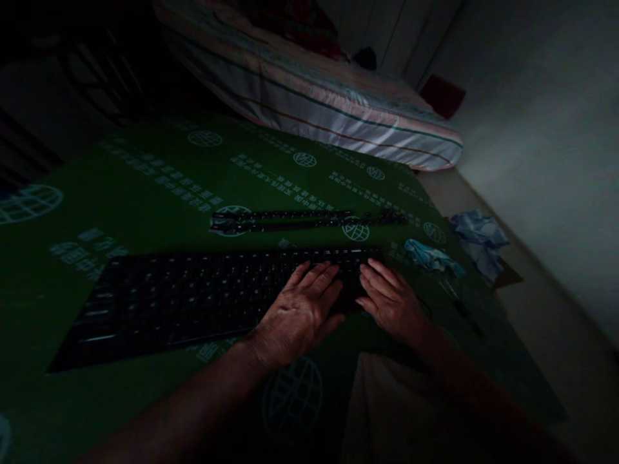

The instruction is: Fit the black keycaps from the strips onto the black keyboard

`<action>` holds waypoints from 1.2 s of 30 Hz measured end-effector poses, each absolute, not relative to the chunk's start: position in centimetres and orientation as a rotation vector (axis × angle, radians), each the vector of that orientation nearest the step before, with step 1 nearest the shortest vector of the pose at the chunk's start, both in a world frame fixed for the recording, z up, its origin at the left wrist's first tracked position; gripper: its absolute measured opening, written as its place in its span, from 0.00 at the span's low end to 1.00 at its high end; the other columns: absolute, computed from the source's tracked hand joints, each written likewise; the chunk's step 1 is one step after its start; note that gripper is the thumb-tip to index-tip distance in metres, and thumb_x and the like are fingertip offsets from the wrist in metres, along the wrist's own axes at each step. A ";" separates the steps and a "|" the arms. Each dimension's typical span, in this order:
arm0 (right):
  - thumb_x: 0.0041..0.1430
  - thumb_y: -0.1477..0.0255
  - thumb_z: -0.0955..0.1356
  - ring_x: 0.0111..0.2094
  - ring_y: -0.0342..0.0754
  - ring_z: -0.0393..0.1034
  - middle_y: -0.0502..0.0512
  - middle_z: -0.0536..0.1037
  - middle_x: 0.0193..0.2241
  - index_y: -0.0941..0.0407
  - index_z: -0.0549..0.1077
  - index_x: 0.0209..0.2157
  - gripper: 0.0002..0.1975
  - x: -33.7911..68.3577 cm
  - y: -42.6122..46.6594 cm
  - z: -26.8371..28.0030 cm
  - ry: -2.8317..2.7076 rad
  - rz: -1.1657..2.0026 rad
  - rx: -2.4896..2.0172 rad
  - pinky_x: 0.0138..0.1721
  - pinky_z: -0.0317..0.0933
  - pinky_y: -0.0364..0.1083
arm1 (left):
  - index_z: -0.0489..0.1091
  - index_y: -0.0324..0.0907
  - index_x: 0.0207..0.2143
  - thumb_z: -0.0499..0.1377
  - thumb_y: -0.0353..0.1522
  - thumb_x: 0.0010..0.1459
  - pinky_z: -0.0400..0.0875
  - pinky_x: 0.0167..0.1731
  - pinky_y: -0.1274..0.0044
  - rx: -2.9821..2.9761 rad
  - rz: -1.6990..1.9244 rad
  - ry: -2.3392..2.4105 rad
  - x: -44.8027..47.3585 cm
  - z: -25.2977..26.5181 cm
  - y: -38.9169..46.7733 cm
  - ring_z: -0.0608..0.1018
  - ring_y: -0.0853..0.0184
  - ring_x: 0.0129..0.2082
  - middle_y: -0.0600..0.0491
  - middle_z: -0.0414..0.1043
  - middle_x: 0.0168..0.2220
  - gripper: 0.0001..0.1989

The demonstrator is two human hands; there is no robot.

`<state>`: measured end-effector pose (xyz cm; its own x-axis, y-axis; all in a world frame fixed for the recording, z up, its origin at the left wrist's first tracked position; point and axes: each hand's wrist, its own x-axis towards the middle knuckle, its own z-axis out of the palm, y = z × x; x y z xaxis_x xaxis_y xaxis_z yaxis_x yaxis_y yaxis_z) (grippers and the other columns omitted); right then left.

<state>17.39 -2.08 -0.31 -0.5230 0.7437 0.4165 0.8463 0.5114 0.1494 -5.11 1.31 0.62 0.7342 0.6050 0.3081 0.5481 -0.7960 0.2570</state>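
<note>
A black keyboard (193, 290) lies on the green printed sheet. My left hand (300, 309) rests palm down over its right part, fingers stretched across the keys and thumb apart. At the keyboard's right end, my right hand (387, 296) has its fingertips on the edge area, fingers extended and slightly bent. What lies under both sets of fingertips is hidden. Beyond the keyboard, small black pieces that look like loose keycaps (290, 222) lie in two long rows, with a looser cluster at their right end. The light is dim.
A crumpled blue cloth or wrapper (434, 258) and a thin screwdriver-like tool (459, 303) lie to the right. Crumpled bluish plastic (478, 241) is on the floor by the white wall (546, 161). A bed with a striped cover (338, 109) stands behind; dark furniture is at left.
</note>
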 end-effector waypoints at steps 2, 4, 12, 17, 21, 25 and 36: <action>0.61 0.68 0.65 0.57 0.57 0.62 0.62 0.74 0.50 0.62 0.72 0.47 0.16 17.5 -2.1 -0.5 -2.450 -0.472 -1.345 0.52 0.63 0.55 | 0.67 0.37 0.51 0.56 0.39 0.59 0.53 0.60 0.60 2.786 0.575 0.933 -5.1 0.6 1.3 0.63 0.54 0.60 0.42 0.62 0.59 0.21; 0.61 0.68 0.64 0.57 0.56 0.62 0.63 0.74 0.51 0.61 0.72 0.48 0.16 17.6 -2.2 -0.5 -2.410 -0.446 -1.374 0.53 0.63 0.55 | 0.67 0.37 0.51 0.55 0.40 0.59 0.53 0.60 0.60 2.790 0.579 0.937 -5.1 0.5 1.4 0.63 0.55 0.60 0.43 0.62 0.59 0.21; 0.60 0.70 0.65 0.57 0.57 0.61 0.65 0.72 0.51 0.59 0.73 0.44 0.12 17.2 -3.3 -0.6 -2.232 -0.417 -1.461 0.53 0.63 0.57 | 0.67 0.38 0.52 0.55 0.40 0.59 0.53 0.60 0.60 2.811 0.582 0.938 -5.2 0.2 1.4 0.63 0.55 0.60 0.43 0.62 0.60 0.22; 0.61 0.69 0.65 0.58 0.58 0.59 0.67 0.70 0.52 0.59 0.74 0.43 0.12 16.9 -3.1 -0.6 -2.256 -0.381 -1.499 0.53 0.62 0.57 | 0.67 0.37 0.52 0.56 0.40 0.59 0.55 0.59 0.60 2.824 0.600 0.930 -5.2 0.4 1.4 0.64 0.55 0.59 0.42 0.63 0.59 0.22; 0.60 0.69 0.65 0.58 0.58 0.58 0.67 0.69 0.53 0.59 0.73 0.44 0.13 16.9 -3.1 -0.7 -2.252 -0.373 -1.506 0.54 0.61 0.58 | 0.67 0.36 0.52 0.55 0.40 0.59 0.55 0.59 0.60 2.836 0.616 0.920 -5.2 0.4 1.5 0.65 0.55 0.59 0.42 0.63 0.58 0.22; 0.60 0.69 0.65 0.59 0.58 0.58 0.66 0.68 0.53 0.59 0.73 0.44 0.13 16.9 -3.3 -0.9 -2.247 -0.371 -1.507 0.54 0.61 0.58 | 0.68 0.37 0.51 0.55 0.40 0.59 0.55 0.59 0.60 2.830 0.617 0.922 -5.2 0.5 1.5 0.65 0.55 0.58 0.42 0.64 0.58 0.21; 0.60 0.68 0.65 0.57 0.57 0.60 0.66 0.70 0.52 0.58 0.72 0.46 0.14 17.5 -2.9 -0.8 -2.068 -0.290 -1.504 0.54 0.62 0.59 | 0.68 0.38 0.51 0.55 0.40 0.59 0.54 0.60 0.60 2.831 0.606 0.927 -5.4 0.4 1.5 0.65 0.56 0.59 0.42 0.63 0.58 0.21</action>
